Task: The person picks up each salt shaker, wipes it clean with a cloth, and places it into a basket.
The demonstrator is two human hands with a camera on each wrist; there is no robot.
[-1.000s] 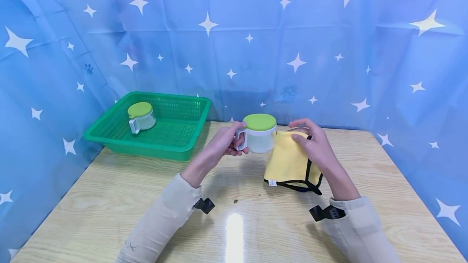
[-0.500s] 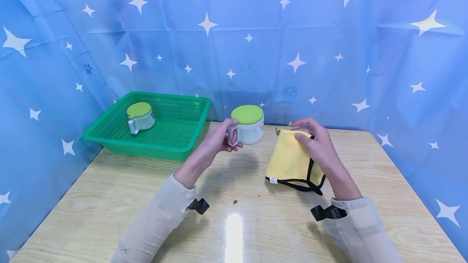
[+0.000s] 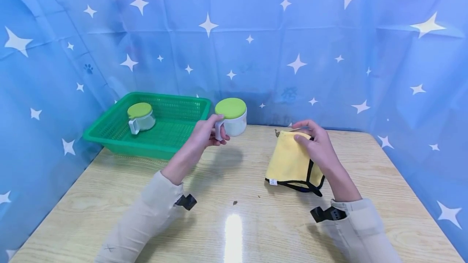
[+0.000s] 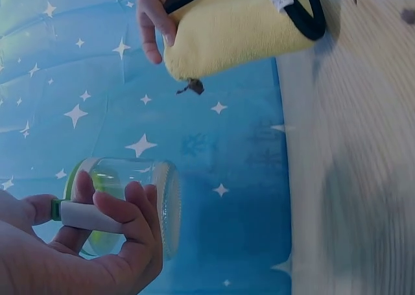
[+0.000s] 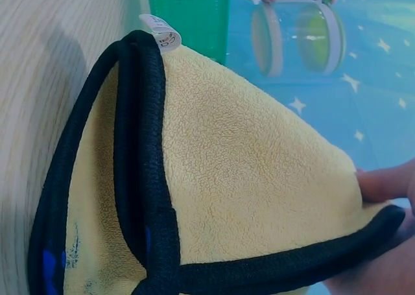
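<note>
My left hand grips the white handle of a clear seasoning jar with a green lid, held above the table near the basket's right side. In the left wrist view the fingers curl round the handle, and the glass body is see-through. To the right, my right hand pinches a folded yellow cleaning cloth with black edging by its upper part. The cloth hangs down with a small white tag at its lower corner. A brown crumb-like bit clings to another corner.
A green plastic basket stands at the back left of the wooden table. Inside it sits a similar green-lidded jar. Small dark specks lie on the table. A blue star-patterned curtain hangs behind.
My left hand has carried the jar left and slightly upward in the head view, away from the cloth and towards the basket. The right hand and cloth have hardly moved.
</note>
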